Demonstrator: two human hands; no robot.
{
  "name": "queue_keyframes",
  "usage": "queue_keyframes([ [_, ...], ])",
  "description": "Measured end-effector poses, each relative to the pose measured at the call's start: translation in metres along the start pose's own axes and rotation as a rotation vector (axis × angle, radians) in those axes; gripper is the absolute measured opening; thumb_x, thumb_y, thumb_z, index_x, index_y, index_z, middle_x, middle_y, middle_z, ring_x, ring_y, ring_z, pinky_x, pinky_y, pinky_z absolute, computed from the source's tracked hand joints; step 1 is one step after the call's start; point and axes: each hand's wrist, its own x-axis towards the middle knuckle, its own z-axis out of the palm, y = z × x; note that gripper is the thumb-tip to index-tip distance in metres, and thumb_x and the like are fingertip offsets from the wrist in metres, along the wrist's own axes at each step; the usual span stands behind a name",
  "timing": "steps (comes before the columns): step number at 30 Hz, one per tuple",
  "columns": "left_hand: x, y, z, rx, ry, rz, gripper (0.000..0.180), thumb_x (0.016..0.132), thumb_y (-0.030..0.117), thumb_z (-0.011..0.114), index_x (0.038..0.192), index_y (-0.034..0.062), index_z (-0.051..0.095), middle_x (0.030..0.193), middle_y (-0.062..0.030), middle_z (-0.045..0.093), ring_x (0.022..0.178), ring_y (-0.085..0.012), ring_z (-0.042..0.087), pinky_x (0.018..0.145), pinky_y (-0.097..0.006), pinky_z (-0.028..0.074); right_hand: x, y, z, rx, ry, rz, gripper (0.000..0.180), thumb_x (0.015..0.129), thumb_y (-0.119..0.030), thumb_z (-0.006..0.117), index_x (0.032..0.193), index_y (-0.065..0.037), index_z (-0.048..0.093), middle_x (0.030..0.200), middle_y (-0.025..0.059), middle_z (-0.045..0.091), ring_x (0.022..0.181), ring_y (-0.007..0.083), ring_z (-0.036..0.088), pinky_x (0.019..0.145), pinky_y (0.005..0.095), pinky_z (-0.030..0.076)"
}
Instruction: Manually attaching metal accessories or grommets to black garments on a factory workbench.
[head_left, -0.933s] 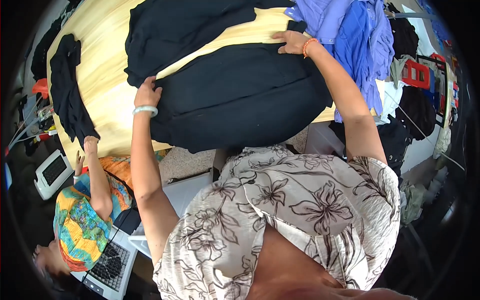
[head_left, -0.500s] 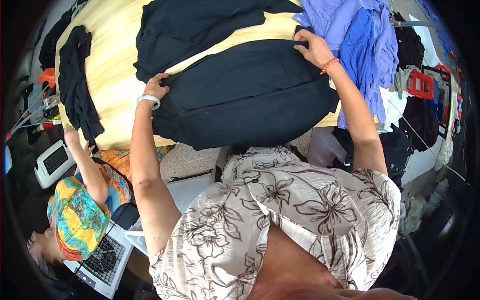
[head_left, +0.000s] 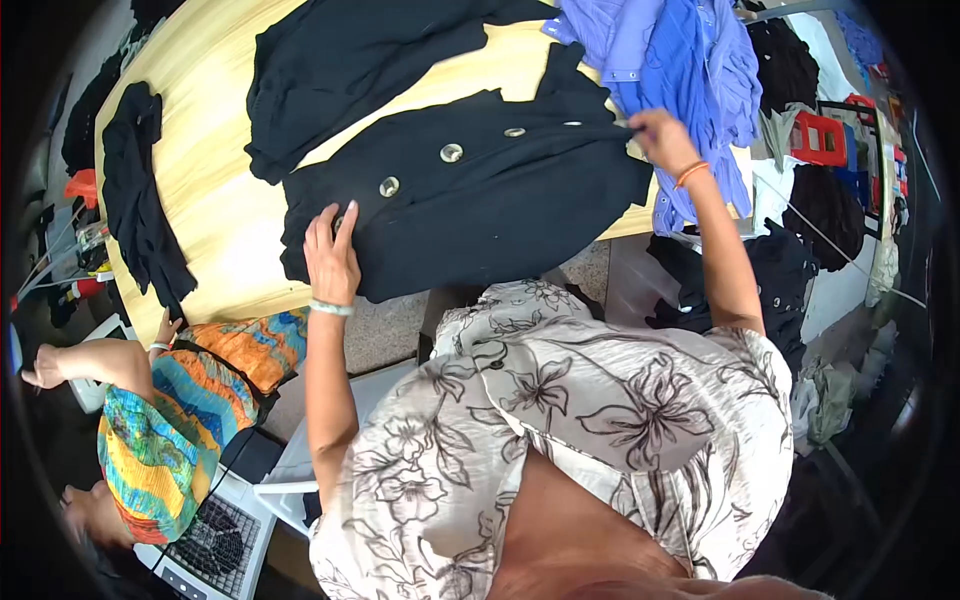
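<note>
A black garment [head_left: 480, 220] lies in front of me on the pale wooden table, with several large round metallic buttons or rings [head_left: 451, 153] in a row across it. The cloth on my side of the row is rumpled into long folds. My left hand [head_left: 332, 262] rests on the garment's near left part, its fingers stretched out beside the row's left end. At the row's right end, my right hand [head_left: 665, 142] pinches the garment's edge, slightly raised. Its fingertips are partly blurred.
Another black garment [head_left: 350, 75] lies farther back on the table [head_left: 215, 215], and a narrow black one [head_left: 140, 190] at the left. Blue-purple shirts [head_left: 680, 70] are heaped at the right. A co-worker in bright patterned clothes [head_left: 150, 450] sits at lower left. A red plastic stool [head_left: 820, 138] stands far right.
The garment's top edge has been turned toward me, and the row of buttons or rings now shows. My left hand moved nearer, off the far left edge; my right hand moved slightly right and nearer.
</note>
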Motion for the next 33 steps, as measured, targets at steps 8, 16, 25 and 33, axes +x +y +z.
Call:
queue_keyframes([
  [8, -0.044, 0.026, 0.021, -0.433, 0.258, -0.576, 0.054, 0.082, 0.006, 0.069, 0.132, 0.0028, 0.05, 0.116, -0.0169, 0.053, 0.1, -0.0274, 0.054, 0.086, -0.036, 0.046, -0.031, -0.043, 0.024, 0.362, -0.08, 0.462, 0.042, 0.087, -0.035, 0.069, 0.106, 0.002, 0.065, 0.086, 0.015, 0.069, 0.079, 0.0187, 0.066, 0.073, 0.0309, 0.05],
  [16, -0.049, 0.0, 0.039, -0.932, 0.3, -0.667, 0.026, 0.081, 0.003, 0.074, 0.105, -0.0005, 0.063, 0.083, 0.0007, 0.065, 0.072, -0.0064, 0.056, 0.068, -0.02, 0.047, -0.04, -0.033, 0.037, 0.813, -0.035, 0.368, 0.035, 0.081, -0.015, 0.077, 0.111, -0.004, 0.061, 0.087, 0.004, 0.065, 0.082, 0.0114, 0.062, 0.07, 0.0241, 0.049],
  [25, -0.041, 0.028, 0.002, -1.146, 0.414, -0.649, 0.019, 0.079, -0.001, 0.072, 0.092, 0.0047, 0.06, 0.07, 0.0088, 0.05, 0.06, -0.0005, 0.042, 0.055, -0.017, 0.036, -0.016, -0.059, -0.044, 0.332, 0.511, 0.12, 0.016, 0.088, -0.005, 0.065, 0.103, -0.004, 0.06, 0.081, 0.0028, 0.063, 0.069, 0.009, 0.059, 0.064, 0.0238, 0.048],
  [33, -0.038, 0.034, 0.004, -0.721, 0.257, -0.599, 0.023, 0.069, 0.011, 0.081, 0.085, 0.0016, 0.068, 0.062, -0.0061, 0.059, 0.056, -0.0124, 0.053, 0.055, -0.028, 0.046, 0.002, -0.264, 0.039, 0.422, 0.105, -0.448, 0.033, 0.076, -0.006, 0.069, 0.108, -0.005, 0.063, 0.106, 0.0151, 0.064, 0.099, 0.0306, 0.064, 0.084, 0.0356, 0.053],
])
